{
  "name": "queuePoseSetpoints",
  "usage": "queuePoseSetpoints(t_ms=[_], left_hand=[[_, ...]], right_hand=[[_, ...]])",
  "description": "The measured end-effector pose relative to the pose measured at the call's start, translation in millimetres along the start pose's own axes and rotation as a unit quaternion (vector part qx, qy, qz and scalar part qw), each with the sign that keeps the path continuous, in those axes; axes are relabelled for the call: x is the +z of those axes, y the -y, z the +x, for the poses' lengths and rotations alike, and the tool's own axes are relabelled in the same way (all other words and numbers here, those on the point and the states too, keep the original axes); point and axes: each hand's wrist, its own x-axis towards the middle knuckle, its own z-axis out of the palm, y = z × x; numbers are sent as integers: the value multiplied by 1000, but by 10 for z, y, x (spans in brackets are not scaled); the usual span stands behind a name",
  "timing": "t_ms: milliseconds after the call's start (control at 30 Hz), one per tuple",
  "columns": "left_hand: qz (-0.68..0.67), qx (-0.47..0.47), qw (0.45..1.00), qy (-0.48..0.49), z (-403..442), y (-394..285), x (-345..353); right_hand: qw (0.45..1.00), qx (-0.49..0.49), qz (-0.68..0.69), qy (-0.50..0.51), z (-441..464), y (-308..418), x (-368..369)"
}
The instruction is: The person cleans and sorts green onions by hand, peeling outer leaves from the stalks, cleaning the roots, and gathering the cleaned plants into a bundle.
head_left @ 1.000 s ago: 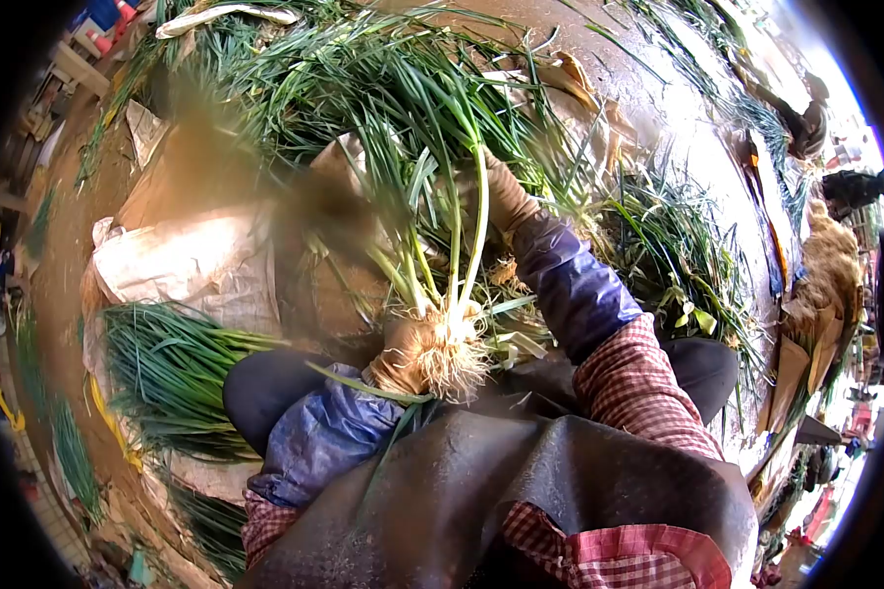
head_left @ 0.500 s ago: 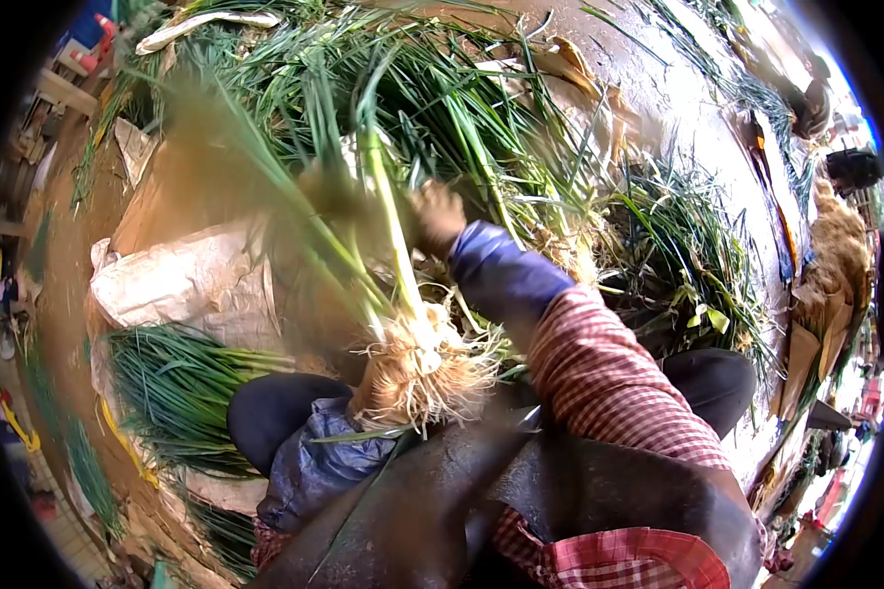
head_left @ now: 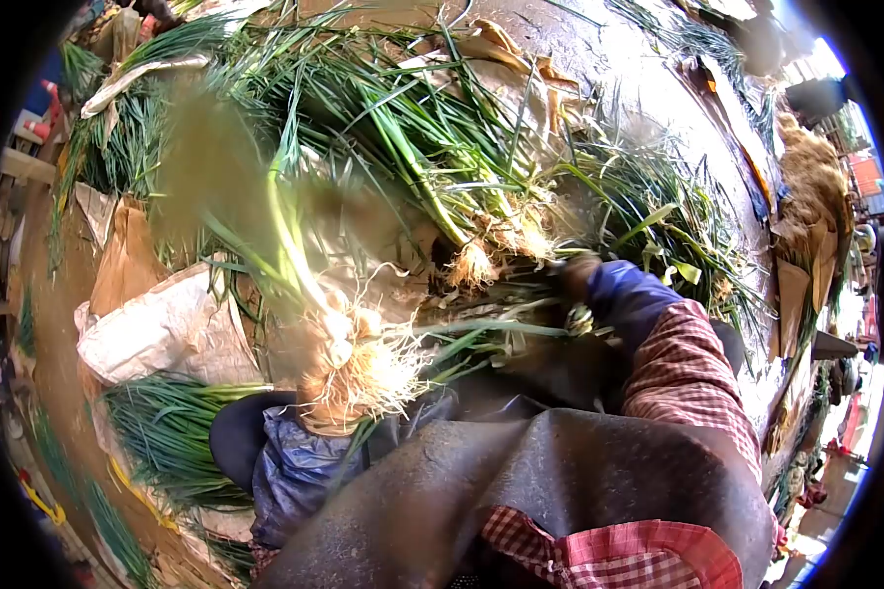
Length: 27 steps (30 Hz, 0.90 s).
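Observation:
My left hand (head_left: 326, 422), low and left of centre, is closed around a small bunch of spring onions (head_left: 287, 231). Their pale bulbs and stringy roots point toward me and hide most of the fingers; the green tops lean away to the upper left. My right hand (head_left: 580, 277) is off to the right, dark and smeared by motion, beside a heap of loose leaves (head_left: 692, 231). Its fingers cannot be made out. Just left of it, some long green leaves (head_left: 506, 326) lie low across the ground.
A large pile of spring onions (head_left: 363, 108) spreads ahead, with rooted ends (head_left: 473, 265) toward me. At left are a pale sack (head_left: 167, 329) and a bundle of greens (head_left: 172, 432). A dark apron (head_left: 560, 471) covers my lap. Brown fibrous material (head_left: 810, 177) is far right.
My right hand has moved from beside the held stalks to the right and closer to me. The bunch in my left hand appears farther left as the view shifts.

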Motion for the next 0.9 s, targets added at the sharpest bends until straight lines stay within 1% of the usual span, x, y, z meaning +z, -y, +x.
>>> queuePoseSetpoints(t_ms=[67, 133, 200, 233, 300, 333, 367, 433, 467, 500, 533, 600, 633, 667, 700, 767, 800, 833, 900], left_hand=[[44, 16, 999, 12, 4, 2, 34], [56, 29, 998, -4, 21, 14, 53], [101, 71, 991, -52, 82, 83, 116], [140, 93, 985, -41, 127, 103, -94], [69, 7, 997, -19, 177, 138, -24], [100, -9, 995, -26, 195, 132, -34], [13, -25, 998, -56, 205, 170, -223], [24, -36, 993, -108, 233, 291, -359], [4, -58, 992, -113, 255, 364, -280], [-17, -106, 992, -68, 248, 358, -353], [-4, -100, 992, -78, 271, 392, -354], [13, -96, 991, -94, 327, 451, -268], [21, -71, 991, -109, 359, 481, -173], [29, -44, 991, -122, 392, 492, -97], [32, -41, 991, -126, 421, 487, -48], [6, -75, 992, -99, 475, 479, 1], [-11, -92, 990, -111, 478, 471, -121], [-11, -87, 990, -113, 510, 476, -157], [9, -79, 990, -121, 557, 488, -184]], right_hand=[[999, 7, -18, 26, -262, -260, 9], [998, 12, -25, 51, -480, -470, 16], [996, 21, -31, 79, -676, -648, 33], [995, 24, -30, 89, -758, -722, 34], [993, 27, -32, 112, -872, -872, 41], [992, 28, -31, 119, -917, -947, 33], [991, 28, -31, 124, -937, -1016, 29], [992, 18, -25, 124, -900, -1162, -17], [992, 10, -26, 119, -865, -1268, -33], [994, -3, -32, 103, -773, -1358, -56], [996, -21, -45, 71, -630, -1477, -61], [987, -95, -109, -66, -168, -1817, 4], [999, 33, -7, -35, -317, -1304, -610], [982, 165, 88, -29, -508, -718, -1286], [969, 195, 81, -130, -469, -611, -1412], [937, 205, 121, -255, 324, -1121, -1170], [933, 257, 165, -189, 554, -1196, -1064], [921, 306, 206, -122, 803, -1273, -964], [883, 220, 276, -310, 1450, -1688, -267]])
